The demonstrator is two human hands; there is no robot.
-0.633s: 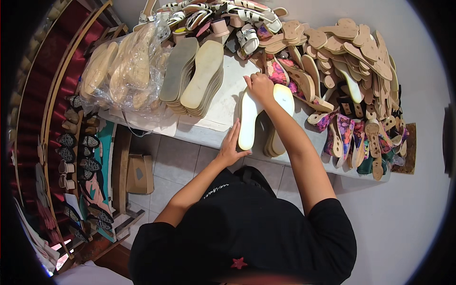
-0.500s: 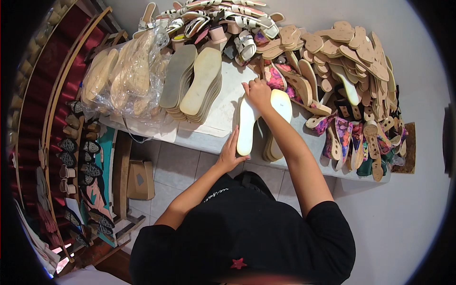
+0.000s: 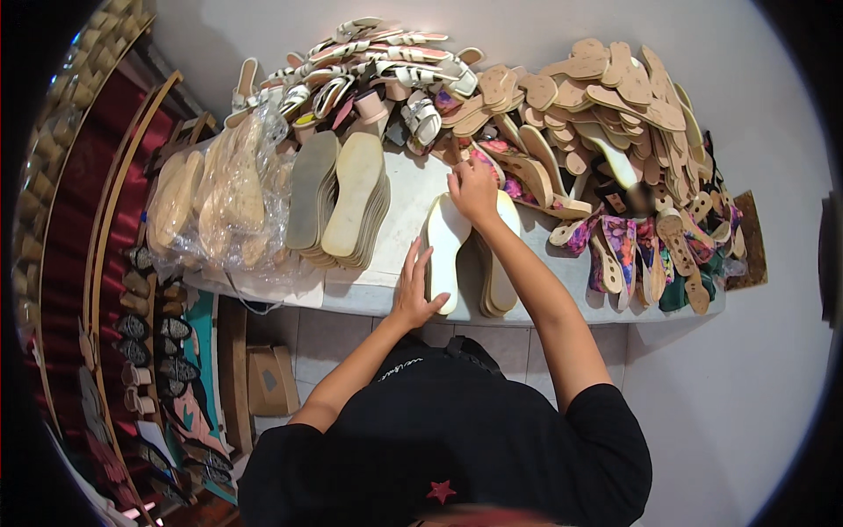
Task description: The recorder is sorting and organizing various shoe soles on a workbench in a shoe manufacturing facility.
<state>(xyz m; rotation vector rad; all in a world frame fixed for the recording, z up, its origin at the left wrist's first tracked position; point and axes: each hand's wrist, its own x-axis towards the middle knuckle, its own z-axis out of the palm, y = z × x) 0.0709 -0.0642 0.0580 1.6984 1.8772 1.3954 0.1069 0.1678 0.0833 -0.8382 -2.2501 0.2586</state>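
A stack of pale insoles [image 3: 448,230] rests near the table's front edge, its top one white and glossy. My left hand [image 3: 411,292] cups its heel end, fingers along the left side and thumb by the heel tip. Over the toe end, my right hand [image 3: 477,191] is curled against the upper right edge; its fingertips are partly hidden. Just right of it lies a second stack of pale insoles [image 3: 502,285], partly covered by my right forearm.
Left stand a cream insole stack [image 3: 356,189], a grey stack [image 3: 311,189] and a plastic bag of wooden soles [image 3: 233,189]. White sandals [image 3: 386,57] pile up behind. Brown soles [image 3: 615,83] and floral wedges [image 3: 619,250] crowd the right. A shoe rack [image 3: 162,325] stands left.
The view has shifted, so the table sits lower in the picture. My left hand has slid up along the stack's left side, and my right hand stays at the toe end.
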